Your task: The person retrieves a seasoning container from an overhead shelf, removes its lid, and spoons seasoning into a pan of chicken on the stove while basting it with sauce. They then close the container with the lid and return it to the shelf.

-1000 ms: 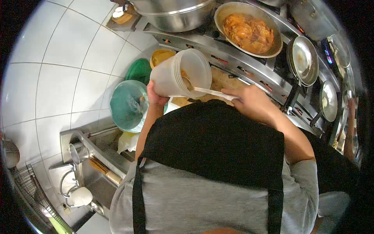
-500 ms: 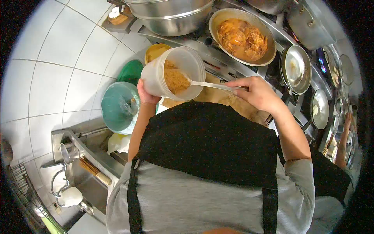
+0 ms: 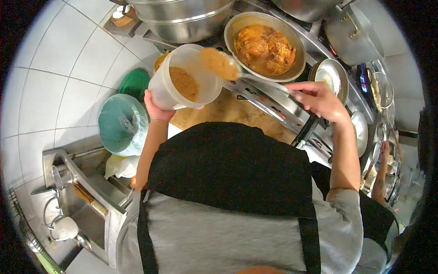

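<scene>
My left hand [image 3: 158,108] grips the side of a translucent plastic tub [image 3: 165,89], tilted so its mouth faces me. Brown powder [image 3: 184,84] lies inside it. In my right hand [image 3: 319,100] is the handle of a spoon [image 3: 264,81], held between thumb and fingers. The spoon's bowl carries a heaped load of brown powder [image 3: 220,64] and is over the tub's upper rim. Just beyond, a round pan [image 3: 299,68] on the stove holds food in orange-brown sauce [image 3: 264,49].
A large steel pot [image 3: 185,23] stands behind the tub. Frying pans [image 3: 329,75] and a tall pot [image 3: 353,36] are at right. A bagged green bin [image 3: 123,124] and a sink [image 3: 86,219] lie left. A co-worker's arm [image 3: 381,176] shows at far right.
The spoon has come up out of the tub with a heap of powder. My right hand has risen and moved right relative to the tub. The whole view has shifted.
</scene>
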`<state>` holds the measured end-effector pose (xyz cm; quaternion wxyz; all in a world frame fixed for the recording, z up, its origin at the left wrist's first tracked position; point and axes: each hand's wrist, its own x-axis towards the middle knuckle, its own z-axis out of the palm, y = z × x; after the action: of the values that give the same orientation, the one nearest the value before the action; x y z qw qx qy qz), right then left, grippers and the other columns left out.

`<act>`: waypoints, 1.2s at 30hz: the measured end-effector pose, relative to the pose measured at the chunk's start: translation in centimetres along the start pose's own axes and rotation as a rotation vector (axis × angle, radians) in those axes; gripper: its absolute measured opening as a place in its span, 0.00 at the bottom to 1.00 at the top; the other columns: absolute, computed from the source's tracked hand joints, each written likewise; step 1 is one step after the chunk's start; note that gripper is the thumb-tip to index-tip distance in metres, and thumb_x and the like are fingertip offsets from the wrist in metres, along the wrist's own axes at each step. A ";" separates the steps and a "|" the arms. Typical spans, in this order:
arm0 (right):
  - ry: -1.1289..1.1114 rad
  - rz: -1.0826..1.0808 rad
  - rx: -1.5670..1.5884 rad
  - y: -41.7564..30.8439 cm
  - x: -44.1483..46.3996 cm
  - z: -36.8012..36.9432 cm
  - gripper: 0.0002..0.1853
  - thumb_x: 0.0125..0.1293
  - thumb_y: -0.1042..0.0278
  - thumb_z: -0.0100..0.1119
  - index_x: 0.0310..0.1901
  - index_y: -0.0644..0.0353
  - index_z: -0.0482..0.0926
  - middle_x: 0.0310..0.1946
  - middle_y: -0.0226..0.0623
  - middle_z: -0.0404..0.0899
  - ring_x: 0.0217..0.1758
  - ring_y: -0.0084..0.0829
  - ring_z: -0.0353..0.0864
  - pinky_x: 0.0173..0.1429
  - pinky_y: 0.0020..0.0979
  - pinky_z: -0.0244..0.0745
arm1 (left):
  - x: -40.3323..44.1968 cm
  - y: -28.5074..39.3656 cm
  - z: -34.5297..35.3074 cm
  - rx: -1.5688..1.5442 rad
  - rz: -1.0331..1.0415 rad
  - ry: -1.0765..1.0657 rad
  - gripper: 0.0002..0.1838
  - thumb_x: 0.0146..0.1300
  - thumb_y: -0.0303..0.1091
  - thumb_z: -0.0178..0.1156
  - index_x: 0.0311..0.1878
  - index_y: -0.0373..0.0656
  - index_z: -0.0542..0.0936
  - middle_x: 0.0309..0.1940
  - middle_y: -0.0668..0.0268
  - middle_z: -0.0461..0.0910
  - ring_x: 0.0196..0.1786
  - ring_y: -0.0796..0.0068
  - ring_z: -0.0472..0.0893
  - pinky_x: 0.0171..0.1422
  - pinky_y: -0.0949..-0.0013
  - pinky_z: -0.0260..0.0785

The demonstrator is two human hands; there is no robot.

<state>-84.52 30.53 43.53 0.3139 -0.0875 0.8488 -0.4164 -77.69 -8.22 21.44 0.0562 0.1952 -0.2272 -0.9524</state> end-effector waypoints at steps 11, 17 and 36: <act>-0.031 0.110 -0.594 9.7 6.9 -12.8 0.14 0.55 0.64 0.60 0.43 0.57 0.82 0.19 0.32 0.76 0.17 0.21 0.71 0.25 0.27 0.67 | -3.6 0.2 -3.0 0.057 0.180 0.067 0.43 0.53 0.69 0.47 0.67 0.51 0.61 0.66 0.64 0.62 0.67 0.55 0.60 0.69 0.46 0.51; -0.103 0.113 -0.803 10.3 13.3 -12.4 0.13 0.53 0.68 0.58 0.41 0.60 0.82 0.18 0.37 0.76 0.18 0.25 0.73 0.23 0.29 0.68 | -5.6 0.1 -3.4 -0.015 0.214 0.124 0.42 0.52 0.67 0.51 0.66 0.49 0.62 0.64 0.63 0.64 0.66 0.58 0.62 0.69 0.49 0.52; 0.058 0.160 -0.537 13.5 9.8 -11.3 0.11 0.58 0.69 0.60 0.42 0.60 0.82 0.17 0.30 0.74 0.16 0.19 0.68 0.23 0.26 0.65 | -4.6 1.5 -2.5 0.009 0.228 0.254 0.42 0.50 0.68 0.52 0.64 0.52 0.64 0.63 0.65 0.65 0.65 0.58 0.64 0.66 0.48 0.56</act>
<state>-97.57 42.52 33.93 0.2867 -0.0883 0.9416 -0.1527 -72.49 -9.65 21.69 0.1912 0.2872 -0.2432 -0.9066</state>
